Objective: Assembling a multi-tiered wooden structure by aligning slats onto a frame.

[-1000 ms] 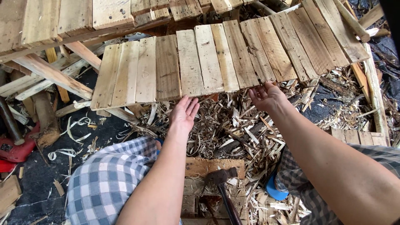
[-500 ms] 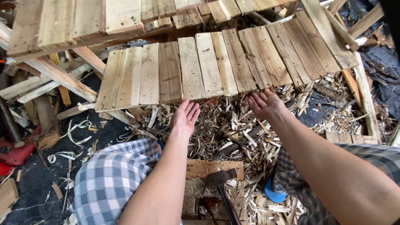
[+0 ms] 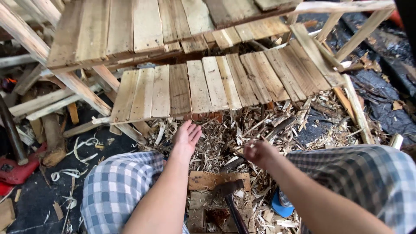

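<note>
A low panel of wooden slats (image 3: pixel 225 84) lies flat in front of the person, its near edge raised a little over a bed of wood shavings (image 3: pixel 242 130). No box, bin or other container shows anywhere around the panel. The left hand (image 3: pixel 187 135) hovers just below the panel's near edge, palm down, fingers stretched out and slightly spread, holding nothing; its fingertips come close to the edge, but whether they touch it cannot be told. The right hand (image 3: pixel 258 151) hangs lower, further from the panel and over the shavings, its fingers curled inward into a loose fist; it is blurred, and nothing can be seen inside it. Both knees, in blue and white checked trousers (image 3: pixel 117 186), frame the ground on the near side of the panel. Between the knees, nearer the person than the panel, a hammer (image 3: pixel 227 193) lies with its head on a short flat board (image 3: pixel 212 180). Behind the panel, a second, larger slatted panel (image 3: pixel 143 26) rests higher on slanted timber beams (image 3: pixel 56 69), partly overlapping the first panel's far edge.
</note>
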